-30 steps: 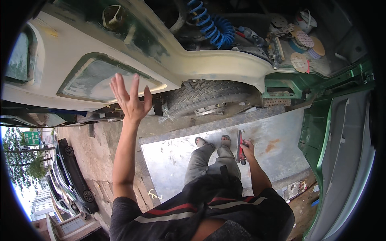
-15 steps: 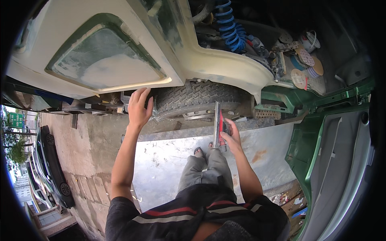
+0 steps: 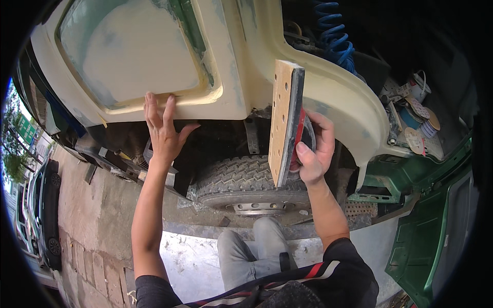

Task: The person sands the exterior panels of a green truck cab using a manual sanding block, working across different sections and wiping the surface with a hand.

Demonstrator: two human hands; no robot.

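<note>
In my right hand (image 3: 317, 149) is a long sanding block (image 3: 282, 118), its red and black handle wrapped by my fingers. The block stands upright, and its tan, hole-punched abrasive face points left. It is held off the bodywork, in front of the cream wheel arch (image 3: 334, 90). My left hand (image 3: 164, 131) has its fingers stretched out, the tips resting on the lower edge of the cream body panel (image 3: 226, 87). Above those fingertips lies a recessed area with a pale filler patch (image 3: 138, 51) and green showing around it.
A tyre (image 3: 246, 179) sits below the arch. A coiled blue hose (image 3: 334, 31) hangs inside the vehicle. Round sanding discs (image 3: 429, 120) and a white bucket (image 3: 418, 84) lie at the right. A green door (image 3: 426, 246) stands lower right; parked cars (image 3: 46, 210) are at left.
Both hands have risen towards the bodywork, and my left fingertips now touch the panel. The sanding block is higher, with its perforated face now in view. My body has leaned closer.
</note>
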